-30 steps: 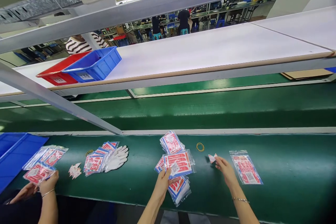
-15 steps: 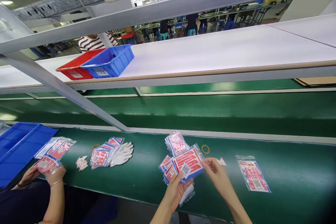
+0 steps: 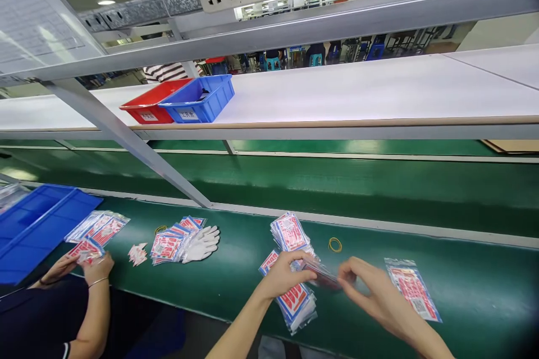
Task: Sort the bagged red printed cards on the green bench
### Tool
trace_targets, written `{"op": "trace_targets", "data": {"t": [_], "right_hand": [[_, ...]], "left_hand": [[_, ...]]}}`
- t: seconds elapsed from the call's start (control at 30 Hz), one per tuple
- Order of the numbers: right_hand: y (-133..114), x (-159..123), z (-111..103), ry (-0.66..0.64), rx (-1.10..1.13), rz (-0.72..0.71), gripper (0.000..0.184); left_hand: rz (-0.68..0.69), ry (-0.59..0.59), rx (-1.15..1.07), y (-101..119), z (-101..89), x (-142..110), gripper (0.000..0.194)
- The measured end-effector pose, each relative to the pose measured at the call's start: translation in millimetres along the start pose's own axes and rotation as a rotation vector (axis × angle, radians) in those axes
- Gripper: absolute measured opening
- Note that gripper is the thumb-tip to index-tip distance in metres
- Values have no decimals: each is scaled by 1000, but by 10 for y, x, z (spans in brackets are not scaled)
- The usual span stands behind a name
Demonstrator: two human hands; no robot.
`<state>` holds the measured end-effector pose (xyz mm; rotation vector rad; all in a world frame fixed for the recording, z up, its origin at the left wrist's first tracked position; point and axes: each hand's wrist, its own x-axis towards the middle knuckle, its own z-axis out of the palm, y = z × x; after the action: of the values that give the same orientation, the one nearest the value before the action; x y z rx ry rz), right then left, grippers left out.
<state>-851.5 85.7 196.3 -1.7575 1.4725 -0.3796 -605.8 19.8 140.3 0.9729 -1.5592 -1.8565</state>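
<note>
Between my hands a clear plastic bag [image 3: 323,276] with red and blue print is tilted nearly edge-on and blurred. My left hand [image 3: 284,277] grips its left end, thumb and fingers closed. At its right end my right hand [image 3: 366,286] pinches the edge. Below my left hand lies a fanned pile of printed bags [image 3: 295,305]. Behind it sits another stack of printed bags [image 3: 289,231]. A single printed bag [image 3: 412,290] rests flat to the right of my right hand. Yellow rubber bands [image 3: 335,244] lie beyond my hands.
At left a co-worker's hands [image 3: 90,266] hold a printed bag beside a blue bin [image 3: 37,230]. A white glove [image 3: 202,244] lies against more printed bags [image 3: 167,245], near small paper pieces [image 3: 137,254]. Above, a white shelf [image 3: 357,90] carries red [image 3: 155,102] and blue trays [image 3: 200,102].
The printed bag I hold has turned from facing me to nearly edge-on. My left hand has moved from under it to over its left end. The view has shifted slightly.
</note>
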Motion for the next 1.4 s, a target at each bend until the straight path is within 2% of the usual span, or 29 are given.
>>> {"op": "trace_targets", "data": {"t": [0.1, 0.23, 0.37, 0.7, 0.87, 0.93, 1.03, 1.13, 1.23, 1.3, 1.4], "right_hand": [[0, -25, -42, 69, 17, 22, 24], [-114, -13, -20, 110, 63, -13, 23], [-230, 8, 8, 156, 139, -57, 23], [-322, 26, 10, 161, 179, -75, 19], [-340, 18, 17, 217, 77, -119, 15], [-363, 25, 26, 242, 34, -150, 13], [-370, 26, 40, 296, -30, -206, 10], [-250, -30, 48, 292, -71, -205, 10], [18, -164, 48, 221, -53, -122, 11], [203, -282, 40, 192, 2, -57, 13], [334, -433, 17, 255, 120, 27, 11]], "left_hand": [[-2, 77, 51, 171, 153, -50, 29], [72, 150, 154, 235, 264, -135, 17], [136, 143, 188, 260, 272, -165, 16], [206, 188, 159, 235, 300, -200, 14], [134, 159, 141, 333, 316, -218, 15], [89, 148, 105, 382, 334, -223, 24], [87, 156, 103, 429, 381, -238, 17], [71, 169, 76, 436, 422, -266, 21], [16, 209, 25, 400, 407, -298, 25], [-23, 226, -85, 360, 373, -309, 33], [-59, 234, -215, 306, 345, -300, 43]]}}
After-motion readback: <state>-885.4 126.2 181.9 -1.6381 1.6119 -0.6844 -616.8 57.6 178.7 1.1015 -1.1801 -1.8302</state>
